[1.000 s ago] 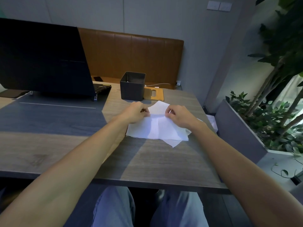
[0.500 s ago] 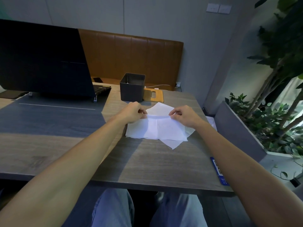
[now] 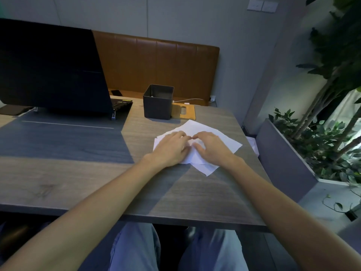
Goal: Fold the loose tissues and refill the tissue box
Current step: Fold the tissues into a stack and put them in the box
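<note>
Right on the wood-grain tabletop [image 3: 82,178] sit the white tissues [image 3: 203,130], a loose, overlapping pile of thin sheets, corners fanning out at the far side, the right and the near edge, lying flat just this side of the tissue box [image 3: 158,102]. And that box is a dark, square, open-topped container, standing upright, nothing visible poking out of its top. Beside it, touching its right side, lies a flat tan wooden lid [image 3: 184,112] with a slot cut in it. Now the hands: the left hand [image 3: 172,148] is palm down, fingers spread flat on the left half of the pile, pressing rather than gripping. The right hand [image 3: 212,146] mirrors it on the right half, flat and open, thumb tucked inward, fingertips of both hands nearly meeting over the middle of the sheets. Both forearms reach straight out from the near edge, bare. Count it up: two hands, one box, one lid, and several tissues, the exact number impossible to tell from the overlap. Off to the left stands one open dark laptop [image 3: 50,65], well apart from the pile.
</note>
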Motion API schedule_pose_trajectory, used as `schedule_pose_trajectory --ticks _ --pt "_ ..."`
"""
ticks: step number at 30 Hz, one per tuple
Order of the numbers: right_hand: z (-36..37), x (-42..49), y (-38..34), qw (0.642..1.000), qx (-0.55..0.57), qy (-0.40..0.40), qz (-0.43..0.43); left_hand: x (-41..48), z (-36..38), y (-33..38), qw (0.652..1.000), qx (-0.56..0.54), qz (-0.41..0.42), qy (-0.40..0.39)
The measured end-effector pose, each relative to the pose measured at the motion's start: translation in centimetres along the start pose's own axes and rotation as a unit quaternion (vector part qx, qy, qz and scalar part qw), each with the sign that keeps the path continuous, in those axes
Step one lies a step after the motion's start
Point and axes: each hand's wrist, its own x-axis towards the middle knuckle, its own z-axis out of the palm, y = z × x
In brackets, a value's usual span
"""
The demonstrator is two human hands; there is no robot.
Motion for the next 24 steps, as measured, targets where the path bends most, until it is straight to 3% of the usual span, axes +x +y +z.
schedule_pose_trajectory --ticks 3,7,14,19,24 --pt "1.6 -1.5 -0.8 0.999 0.006 -0.049 -0.017 -0.9 1.7 0.5 0.997 -0.009 -0.03 -0.071" --pt "1.1 -2.9 0.5 0.99 -0.034 -0.131 0.046 -2.2 1.3 -0.2 0.98 0.038 -0.093 -0.172" --pt "-0.9 -4.3 3.1 0.976 -0.085 -0.158 0.12 -3.9 -1.0 -1.7 0.97 0.066 -0.124 -0.196" --pt "-0.4 -2.6 0.3 0.985 -0.057 -0.141 0.075 -2.4 0.3 0.6 0.984 0.008 -0.104 -0.144" --pt "1.3 -2.0 -0.2 0.979 -0.042 -0.189 0.065 -1.7 1.1 0.4 0.972 0.049 -0.136 -0.185"
